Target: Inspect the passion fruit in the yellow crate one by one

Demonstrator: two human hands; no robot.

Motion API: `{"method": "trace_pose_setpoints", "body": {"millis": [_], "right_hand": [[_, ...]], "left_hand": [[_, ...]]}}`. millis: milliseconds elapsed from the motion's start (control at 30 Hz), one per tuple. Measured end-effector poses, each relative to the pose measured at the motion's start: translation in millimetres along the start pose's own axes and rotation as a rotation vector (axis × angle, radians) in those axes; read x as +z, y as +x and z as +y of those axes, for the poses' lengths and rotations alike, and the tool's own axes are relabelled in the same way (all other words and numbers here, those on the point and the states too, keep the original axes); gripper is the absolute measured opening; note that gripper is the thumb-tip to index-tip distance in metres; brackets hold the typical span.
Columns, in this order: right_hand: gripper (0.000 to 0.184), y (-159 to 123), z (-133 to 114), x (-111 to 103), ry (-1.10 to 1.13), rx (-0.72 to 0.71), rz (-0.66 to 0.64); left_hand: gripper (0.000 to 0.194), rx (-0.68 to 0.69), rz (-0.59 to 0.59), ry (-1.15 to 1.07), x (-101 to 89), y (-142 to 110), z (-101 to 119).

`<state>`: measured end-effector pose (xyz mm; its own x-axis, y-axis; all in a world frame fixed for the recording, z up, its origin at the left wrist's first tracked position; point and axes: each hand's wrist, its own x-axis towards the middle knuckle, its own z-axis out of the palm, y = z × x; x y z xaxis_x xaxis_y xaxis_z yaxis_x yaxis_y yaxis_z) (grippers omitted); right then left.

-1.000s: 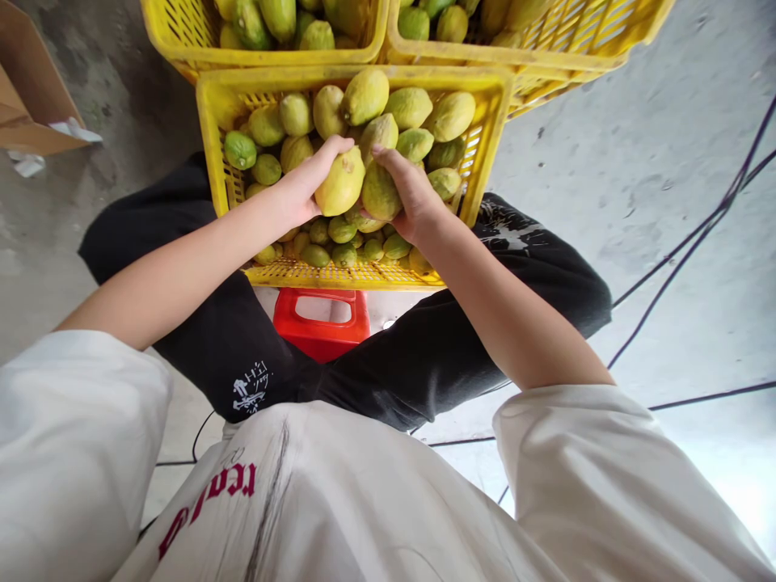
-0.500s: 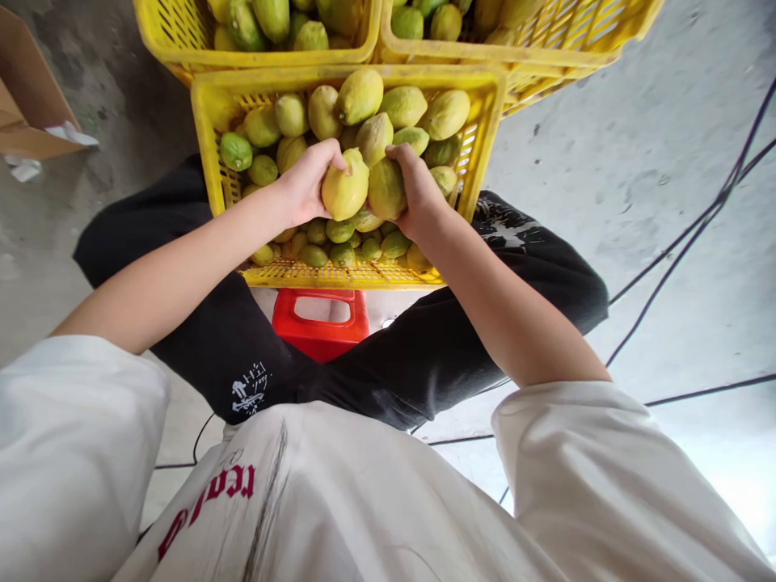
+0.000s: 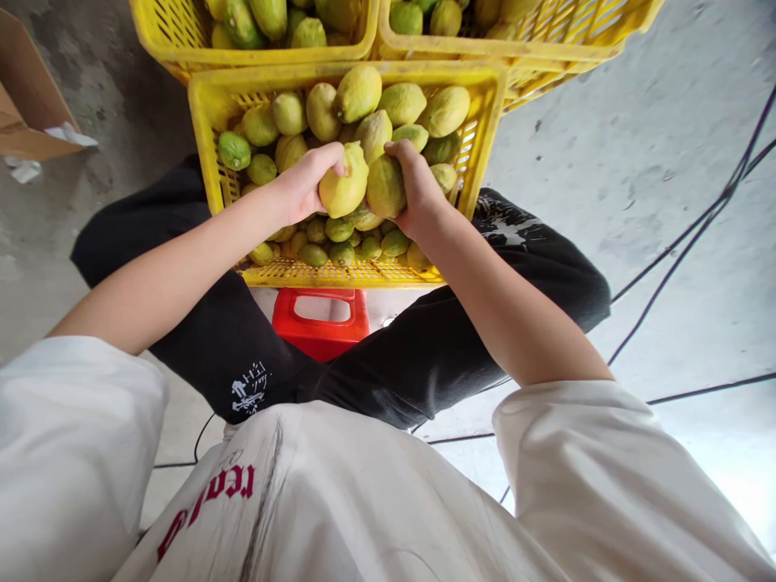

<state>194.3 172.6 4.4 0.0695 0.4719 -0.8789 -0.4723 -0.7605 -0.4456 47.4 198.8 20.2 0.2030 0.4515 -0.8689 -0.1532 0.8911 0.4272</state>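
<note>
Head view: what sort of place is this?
Probably a produce storage or packing space: yellow slatted plastic crates hold oval yellow-green fruit, and a brown cardboard box sits on a grey, concrete-looking floor.

Just one cam here, worn on the head, facing forward and steeply down: white fabric T-shirt [image 3: 352,485] super close across the bottom, black fabric trousers [image 3: 412,352] mid-frame, yellow slatted plastic crate [image 3: 487,137] farther off, upper centre.

There are three fruit-filled crates [image 3: 345,280], two held fruits [image 3: 343,182], one cardboard box [image 3: 33,85].
</note>
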Motion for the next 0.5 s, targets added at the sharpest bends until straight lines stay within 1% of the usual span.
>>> {"method": "trace_pose_setpoints", "body": {"millis": [67, 133, 233, 367, 433, 500], "right_hand": [[0.035, -3.7, 0.1, 1.5, 0.003, -0.016, 0.004], [0.036, -5.8, 0.9, 2.2, 0.007, -0.028, -0.012], [0.032, -5.9, 2.8, 1.7, 0.013, -0.04, -0.032], [0.028, -3.0, 4.5, 0.3, 0.005, -0.052, -0.063], [0.028, -1.4, 5.0, 0.1, 0.006, -0.063, -0.084], [0.029, -0.3, 5.2, 0.2, 0.007, -0.069, -0.091]], "left_hand": [[0.023, -0.006, 0.014, 0.007, -0.4, 0.9, -1.5], [0.022, 0.006, 0.002, -0.007, -1.5, 3.2, -3.4], [0.021, 0.038, 0.004, -0.036, -3.6, 7.4, -5.8], [0.015, 0.032, 0.017, -0.064, -5.8, 11.3, -7.7], [0.014, 0.05, 0.01, -0.032, -6.2, 11.5, -8.3], [0.02, 0.08, 0.007, 0.031, -5.7, 10.1, -7.9]]}}
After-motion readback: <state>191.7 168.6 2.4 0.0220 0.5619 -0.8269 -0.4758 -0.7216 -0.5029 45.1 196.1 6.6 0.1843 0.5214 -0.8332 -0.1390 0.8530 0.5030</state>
